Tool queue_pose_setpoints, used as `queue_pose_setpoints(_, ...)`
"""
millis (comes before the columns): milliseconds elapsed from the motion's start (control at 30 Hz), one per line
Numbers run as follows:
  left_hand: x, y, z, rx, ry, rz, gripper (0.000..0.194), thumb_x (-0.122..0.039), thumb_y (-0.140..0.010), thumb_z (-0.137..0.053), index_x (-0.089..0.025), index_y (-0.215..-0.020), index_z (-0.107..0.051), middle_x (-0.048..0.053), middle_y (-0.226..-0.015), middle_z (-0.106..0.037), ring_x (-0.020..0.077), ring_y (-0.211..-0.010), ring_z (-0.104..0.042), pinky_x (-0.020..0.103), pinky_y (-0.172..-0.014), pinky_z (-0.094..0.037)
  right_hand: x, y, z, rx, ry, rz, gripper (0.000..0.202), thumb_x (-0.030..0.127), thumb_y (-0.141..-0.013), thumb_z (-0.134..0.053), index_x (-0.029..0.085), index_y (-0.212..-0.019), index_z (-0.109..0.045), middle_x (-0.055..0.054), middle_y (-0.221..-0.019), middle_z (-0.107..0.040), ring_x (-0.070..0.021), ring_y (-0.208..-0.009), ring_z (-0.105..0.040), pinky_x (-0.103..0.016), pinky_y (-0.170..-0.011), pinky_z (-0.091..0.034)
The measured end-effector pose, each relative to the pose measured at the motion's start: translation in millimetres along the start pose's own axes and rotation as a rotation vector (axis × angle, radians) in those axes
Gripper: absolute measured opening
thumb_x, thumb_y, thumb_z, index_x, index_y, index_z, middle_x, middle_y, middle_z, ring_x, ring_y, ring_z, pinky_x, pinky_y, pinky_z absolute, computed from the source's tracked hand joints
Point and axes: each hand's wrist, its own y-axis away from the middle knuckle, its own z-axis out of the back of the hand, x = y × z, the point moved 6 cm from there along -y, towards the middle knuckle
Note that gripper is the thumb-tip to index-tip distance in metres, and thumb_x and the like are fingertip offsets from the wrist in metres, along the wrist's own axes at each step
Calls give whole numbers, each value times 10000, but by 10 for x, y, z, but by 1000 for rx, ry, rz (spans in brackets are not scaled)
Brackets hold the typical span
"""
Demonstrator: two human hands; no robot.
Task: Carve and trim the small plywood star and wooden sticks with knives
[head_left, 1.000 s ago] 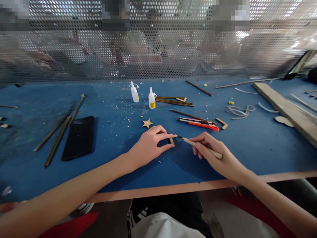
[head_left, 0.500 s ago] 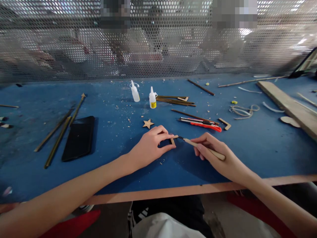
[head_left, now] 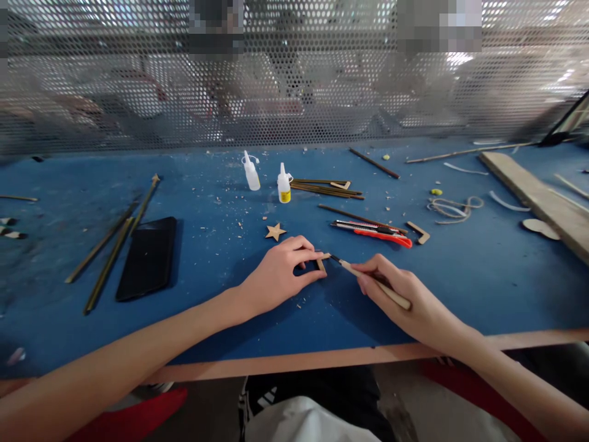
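Pinched between the thumb and fingers of my left hand (head_left: 280, 270) is a small angled wooden piece (head_left: 321, 264), held low at the blue table top. My right hand (head_left: 398, 282) grips a slim tool with a pale wooden handle (head_left: 391, 293) and a narrow dark tip; whether the tip is a blade or bristles I cannot tell. That tip is at or very close to the right end of the wooden piece. A wooden star (head_left: 275, 231) lies just beyond my left fingers. Two utility knives (head_left: 375, 232), with red on them, rest beyond my right hand.
Two white glue bottles (head_left: 284, 187) stand mid-table near several brown sticks (head_left: 329, 189). A black phone (head_left: 148, 258) and more sticks lie left. To the right are an L-shaped wooden piece (head_left: 418, 233), string (head_left: 453, 210) and a plank (head_left: 529, 193). Perforated metal (head_left: 294, 123) closes the back.
My right hand has shifted slightly lower and left, bringing the tool's tip a little left along the wooden piece. My left hand keeps its pinch.
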Motion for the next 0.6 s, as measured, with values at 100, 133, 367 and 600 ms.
queue_pose_setpoints(100,-14,2,1,-11,7,2,305,-244,-889,-740,-223,-1193,-723,43,-1066,-640,145,-797,-606,335,-800,-545,43,-4,-34,6,14,37,154,291,-1029,-460,224,-1130,-555,-39,-958,-694,-147,-787,-629,-250,-728,-480)
queue_pose_setpoints(133,-16,3,1,-14,8,1,309,-236,-888,-741,-223,-1196,-723,43,-1064,-641,144,-793,-606,337,-802,-546,60,-3,-48,9,19,52,149,279,-1030,-453,228,-1133,-547,-54,-1010,-699,-158,-835,-647,-260,-759,-487)
queue_pose_setpoints(367,1,-2,5,-19,23,2,307,-259,-889,-739,-227,-1194,-725,44,-1060,-643,144,-788,-621,331,-797,-555,124,24,-129,-1,168,118,144,255,-1036,-412,234,-1145,-504,-98,-1013,-682,-204,-861,-663,-314,-746,-502)
queue_pose_setpoints(600,-2,-8,2,-24,29,10,297,-278,-895,-733,-216,-1186,-727,43,-1058,-645,144,-788,-623,329,-801,-552,168,26,-208,6,300,164,121,213,-1041,-371,228,-1093,-479,-64,-891,-625,-200,-790,-624,-321,-703,-467)
